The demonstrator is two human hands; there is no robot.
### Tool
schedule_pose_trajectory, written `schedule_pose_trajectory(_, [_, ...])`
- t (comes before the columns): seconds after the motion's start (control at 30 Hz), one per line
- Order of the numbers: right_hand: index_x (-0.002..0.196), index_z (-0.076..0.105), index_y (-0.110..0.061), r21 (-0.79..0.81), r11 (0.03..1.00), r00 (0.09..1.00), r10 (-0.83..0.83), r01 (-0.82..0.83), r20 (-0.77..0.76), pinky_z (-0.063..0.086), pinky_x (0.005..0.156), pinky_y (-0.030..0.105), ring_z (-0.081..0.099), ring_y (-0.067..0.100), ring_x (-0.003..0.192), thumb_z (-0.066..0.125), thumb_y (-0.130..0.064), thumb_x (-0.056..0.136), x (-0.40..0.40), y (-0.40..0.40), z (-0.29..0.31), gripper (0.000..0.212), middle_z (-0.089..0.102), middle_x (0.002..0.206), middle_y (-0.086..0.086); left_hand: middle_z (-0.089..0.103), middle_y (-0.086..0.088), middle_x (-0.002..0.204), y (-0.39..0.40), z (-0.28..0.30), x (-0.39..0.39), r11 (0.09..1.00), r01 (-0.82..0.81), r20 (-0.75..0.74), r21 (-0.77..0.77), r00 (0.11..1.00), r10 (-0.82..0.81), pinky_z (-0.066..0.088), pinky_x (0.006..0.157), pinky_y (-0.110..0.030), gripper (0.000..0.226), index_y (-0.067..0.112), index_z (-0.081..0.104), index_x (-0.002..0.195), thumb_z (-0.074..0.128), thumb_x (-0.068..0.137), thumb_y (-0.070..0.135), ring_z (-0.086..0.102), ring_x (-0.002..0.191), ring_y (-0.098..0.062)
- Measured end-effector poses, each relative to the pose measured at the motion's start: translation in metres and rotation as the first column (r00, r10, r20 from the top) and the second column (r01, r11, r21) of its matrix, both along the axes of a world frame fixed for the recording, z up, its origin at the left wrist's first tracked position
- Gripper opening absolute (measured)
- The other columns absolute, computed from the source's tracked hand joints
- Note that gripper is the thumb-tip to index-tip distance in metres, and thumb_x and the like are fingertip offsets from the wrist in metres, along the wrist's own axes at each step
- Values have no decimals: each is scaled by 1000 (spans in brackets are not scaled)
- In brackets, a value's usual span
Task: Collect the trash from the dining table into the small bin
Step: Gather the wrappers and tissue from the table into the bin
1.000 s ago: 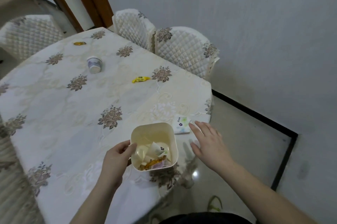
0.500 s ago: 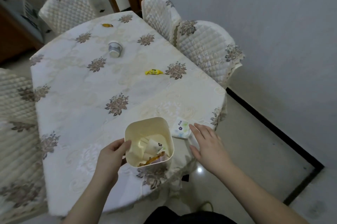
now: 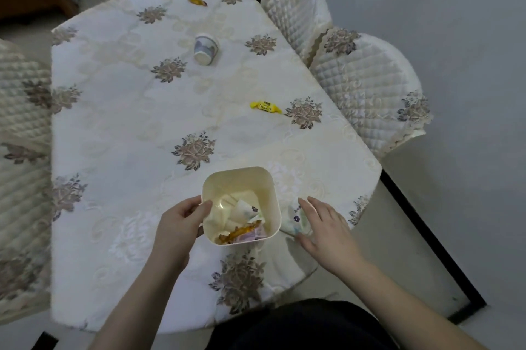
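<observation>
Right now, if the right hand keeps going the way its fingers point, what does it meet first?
The right hand already lies over the small tissue packet. Past that, the near wall of the small bin held by the left hand. Depth is unclear from above.

Left hand (image 3: 178,224) clamped, right hand (image 3: 323,225) spread

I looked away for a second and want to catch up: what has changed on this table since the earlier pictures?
The right hand has closed in on the small tissue packet beside the bin; its fingers now curl over it, and whether it is lifted cannot be told. The left hand still holds the bin's rim. The yellow candy, the tipped paper cup and the orange wrapper lie untouched.
</observation>
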State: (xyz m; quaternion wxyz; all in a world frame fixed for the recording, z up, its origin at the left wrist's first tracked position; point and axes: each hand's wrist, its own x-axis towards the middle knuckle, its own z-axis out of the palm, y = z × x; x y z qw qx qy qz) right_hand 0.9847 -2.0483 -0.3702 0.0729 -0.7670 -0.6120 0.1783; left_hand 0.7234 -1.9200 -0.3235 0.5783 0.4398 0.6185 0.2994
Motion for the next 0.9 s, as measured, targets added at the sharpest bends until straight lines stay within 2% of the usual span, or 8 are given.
schedule_pose_trajectory(0.17, [150, 24, -22, -32, 998, 998, 51, -52, -39, 31, 109, 39, 30, 23, 138, 54, -45, 87, 17, 21, -10, 73, 31, 154, 2, 80, -1, 85, 5, -7, 3, 996, -88, -15, -28, 996, 88, 59, 67, -32, 12, 21, 78, 98, 68, 94, 15, 75, 80, -17])
schedule_pose_trajectory(0.3, [151, 19, -26, -64, 976, 976, 205, -210, -69, 31, 109, 37, 26, 21, 139, 48, -50, 86, 32, 36, -23, 76, 26, 155, 0, 81, -1, 89, -6, -9, 9, 986, -162, -42, -40, 986, 160, 61, 72, -34, 13, 20, 79, 101, 69, 94, 18, 76, 82, -16])
schedule_pose_trajectory(0.43, [151, 17, -27, -65, 931, 930, 352, -359, -105, 30, 111, 38, 25, 22, 140, 49, -55, 85, 55, 51, -36, 79, 24, 156, -1, 81, 4, 87, -22, -8, 20, 960, -277, -66, -45, 960, 274, 60, 70, -33, 13, 25, 78, 95, 67, 95, 18, 76, 79, -12])
schedule_pose_trajectory(0.53, [151, 13, -29, -71, 876, 875, 465, -477, -135, 29, 112, 38, 23, 22, 141, 48, -58, 81, 73, 60, -41, 83, 21, 157, -1, 81, 1, 91, -39, -5, 30, 916, -399, -92, -30, 914, 395, 61, 68, -32, 12, 23, 78, 99, 68, 94, 17, 77, 82, -17])
schedule_pose_trajectory(0.63, [151, 13, -29, -68, 798, 798, 587, -598, -132, 29, 112, 39, 23, 23, 141, 48, -59, 80, 88, 70, -46, 85, 22, 157, 0, 81, 5, 87, -59, 1, 39, 871, -490, -116, 9, 865, 488, 61, 61, -27, 14, 26, 77, 93, 67, 94, 16, 77, 77, -13])
schedule_pose_trajectory(0.73, [151, 11, -28, -90, 697, 703, 700, -711, -129, 27, 113, 41, 21, 24, 142, 53, -59, 79, 97, 80, -47, 89, 20, 158, 1, 81, 3, 84, -81, 4, 46, 820, -571, -149, 46, 808, 571, 60, 69, -35, 18, 29, 79, 82, 69, 92, 17, 77, 74, -13])
schedule_pose_trajectory(0.9, [152, 10, -27, -90, 572, 579, 801, -815, -150, 25, 114, 44, 17, 25, 144, 59, -61, 77, 97, 91, -44, 96, 16, 159, 3, 81, 1, 85, -112, 11, 54, 751, -655, -126, 83, 740, 660, 59, 73, -37, 12, 27, 80, 85, 70, 90, 20, 77, 74, -14])
